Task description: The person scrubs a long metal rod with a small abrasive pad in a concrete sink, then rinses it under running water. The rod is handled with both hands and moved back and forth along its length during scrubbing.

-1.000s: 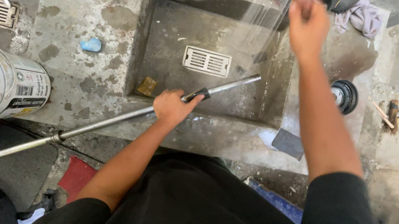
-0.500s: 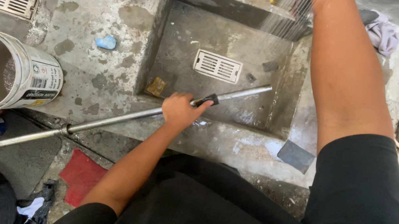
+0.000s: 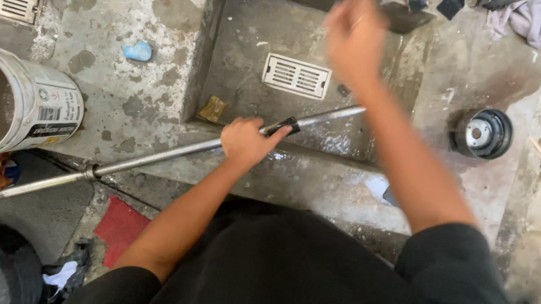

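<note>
While the left hand (image 3: 243, 142) is closed in a fist around a long metal rod (image 3: 164, 156), just behind a short black sleeve (image 3: 284, 126) on the shaft, the right hand (image 3: 354, 37) hangs blurred above the concrete basin (image 3: 242, 49), and whether it is open or closed cannot be told; it holds nothing that shows. Lying slantwise, the rod runs from the floor at lower left, over the front rim, to its far tip above the wet basin floor near a slotted metal drain grate (image 3: 296, 76). Judged by its look, the rod is stiff, smooth and slim, probably slippery where wet, and long enough to lever hard against a one-handed grip; the black sleeve or the shaft near the middle seems the surest hold. All about is rough, stained, pitted concrete; a white plastic bucket (image 3: 43, 113) lies on its side at left; a small blue lump (image 3: 137, 51) sits on the ledge; a round black-and-silver part (image 3: 483, 132) rests at right.
</note>
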